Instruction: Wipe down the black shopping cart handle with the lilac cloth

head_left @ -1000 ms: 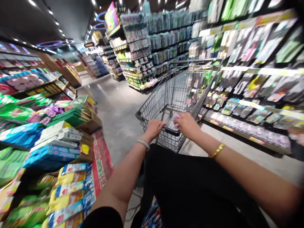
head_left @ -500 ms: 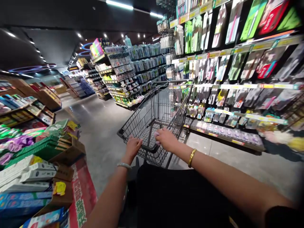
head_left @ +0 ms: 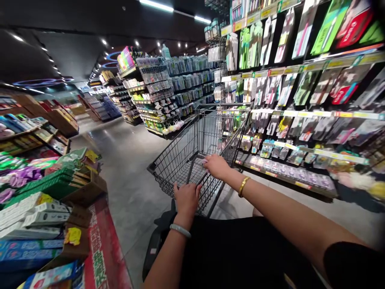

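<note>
A dark wire shopping cart (head_left: 180,164) stands in front of me, and no goods show in its basket. My left hand (head_left: 186,197), with a pale bangle on the wrist, lies over the cart's near rim, fingers bent round it. Further right, my right hand (head_left: 215,166), with a gold bracelet on the wrist, is closed at the cart's right near side. Its fingertips are pressed together over the basket, and I cannot make out what, if anything, they hold.
Hanging packaged goods fill a tall shelf (head_left: 300,112) on the right. At the left stand boxes and a green crate (head_left: 54,184) on a display with a red banner (head_left: 102,245). More shelves (head_left: 150,92) rise ahead beside a grey floor aisle (head_left: 114,156).
My left hand has moved right and nearer to me along the cart's rim. My right hand has shifted slightly right and up. The cart has turned a little.
</note>
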`<state>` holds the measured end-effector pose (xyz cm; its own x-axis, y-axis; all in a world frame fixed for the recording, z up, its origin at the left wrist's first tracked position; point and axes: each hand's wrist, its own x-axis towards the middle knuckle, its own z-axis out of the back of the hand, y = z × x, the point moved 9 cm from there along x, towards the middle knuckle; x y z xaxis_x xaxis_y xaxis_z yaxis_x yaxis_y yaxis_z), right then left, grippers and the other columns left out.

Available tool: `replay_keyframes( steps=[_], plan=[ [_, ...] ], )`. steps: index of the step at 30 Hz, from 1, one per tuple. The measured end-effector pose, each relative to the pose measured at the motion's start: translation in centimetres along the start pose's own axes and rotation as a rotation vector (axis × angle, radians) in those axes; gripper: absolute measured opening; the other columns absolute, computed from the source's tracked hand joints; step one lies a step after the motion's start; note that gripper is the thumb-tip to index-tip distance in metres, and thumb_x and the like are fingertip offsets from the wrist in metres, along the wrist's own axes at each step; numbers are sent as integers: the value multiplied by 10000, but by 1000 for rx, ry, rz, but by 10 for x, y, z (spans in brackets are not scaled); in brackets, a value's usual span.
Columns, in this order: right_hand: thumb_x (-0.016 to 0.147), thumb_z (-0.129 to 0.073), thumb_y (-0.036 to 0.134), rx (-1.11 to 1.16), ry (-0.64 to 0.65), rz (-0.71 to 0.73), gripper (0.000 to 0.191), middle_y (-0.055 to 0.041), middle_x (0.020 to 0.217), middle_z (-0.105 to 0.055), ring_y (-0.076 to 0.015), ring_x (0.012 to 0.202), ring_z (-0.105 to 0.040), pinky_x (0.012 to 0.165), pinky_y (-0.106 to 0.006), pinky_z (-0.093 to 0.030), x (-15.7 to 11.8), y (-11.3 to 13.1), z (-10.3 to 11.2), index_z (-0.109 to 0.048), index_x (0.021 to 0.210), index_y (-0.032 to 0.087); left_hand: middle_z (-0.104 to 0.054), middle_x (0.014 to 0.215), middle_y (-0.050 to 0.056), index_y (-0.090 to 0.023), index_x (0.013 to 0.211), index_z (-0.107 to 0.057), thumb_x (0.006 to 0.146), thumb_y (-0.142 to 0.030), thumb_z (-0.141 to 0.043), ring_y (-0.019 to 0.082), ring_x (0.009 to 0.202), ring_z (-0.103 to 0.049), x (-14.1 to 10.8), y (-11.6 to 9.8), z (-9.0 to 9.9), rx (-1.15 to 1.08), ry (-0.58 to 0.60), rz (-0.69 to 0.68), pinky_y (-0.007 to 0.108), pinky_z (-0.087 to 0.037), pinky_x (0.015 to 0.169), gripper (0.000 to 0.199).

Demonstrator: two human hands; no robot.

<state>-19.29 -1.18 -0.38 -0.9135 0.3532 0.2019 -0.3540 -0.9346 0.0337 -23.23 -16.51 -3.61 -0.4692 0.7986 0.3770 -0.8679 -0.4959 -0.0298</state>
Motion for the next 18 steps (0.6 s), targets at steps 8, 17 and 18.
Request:
replay_keyframes(
  steps=[8,17,18],
  plan=[
    [949,-480,258,-55,11,65,270,-139,1092,-630,-277,1020,-514,785,-364,-448,-8,36,2,-732,1019,191,-694,724,29,-211,721,-651,1015,-428,-398,213,795,-628,-9,20,5,18,-25,-64,495,-252,1084,444],
    [943,-498,275,-28,-15,80,263,-142,1111,-620,-287,1038,-502,777,-389,-458,-25,68,6,-722,1053,194,-650,656,1,-218,649,-602,1001,-446,-432,189,744,-604,-25,50,8,3,-41,-122,453,-292,1059,453],
    [942,-497,263,-32,-12,77,261,-143,1106,-621,-290,1033,-502,773,-395,-462,-27,70,7,-722,1052,191,-648,653,-1,-217,645,-598,999,-446,-439,187,741,-602,-26,51,8,-4,-39,-138,449,-299,1054,450]
  ],
)
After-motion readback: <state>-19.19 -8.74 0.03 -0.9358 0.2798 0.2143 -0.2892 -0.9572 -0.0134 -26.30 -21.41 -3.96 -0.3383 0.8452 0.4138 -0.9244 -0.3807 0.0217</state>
